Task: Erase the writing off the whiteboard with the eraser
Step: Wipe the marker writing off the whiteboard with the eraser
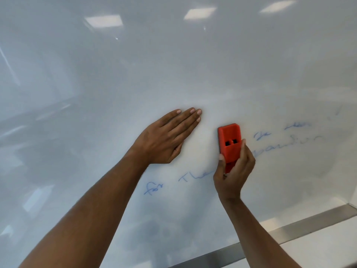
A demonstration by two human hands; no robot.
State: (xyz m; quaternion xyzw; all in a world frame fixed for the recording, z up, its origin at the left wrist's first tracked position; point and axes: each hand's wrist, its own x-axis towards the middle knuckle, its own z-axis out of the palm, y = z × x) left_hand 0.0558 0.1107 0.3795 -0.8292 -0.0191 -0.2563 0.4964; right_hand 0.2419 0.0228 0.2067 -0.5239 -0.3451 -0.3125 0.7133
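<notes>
red eraser [229, 144] gripped by right hand [232, 171] on whiteboard [173, 64].

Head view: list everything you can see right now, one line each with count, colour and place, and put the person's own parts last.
whiteboard: one, glossy white, fills nearly the whole view; ceiling lights reflect near its top.
blue writing: several faint patches; "for The" low at centre, more smeared words at right.
metal edge strip: one, silver, along the whiteboard's bottom right edge.
eraser: one, red-orange, against the whiteboard right of centre, between the two patches of writing.
left hand: one, flat on the whiteboard with fingers straight, left of the eraser.
right hand: one, fingers and thumb gripping the eraser's lower part.
</notes>
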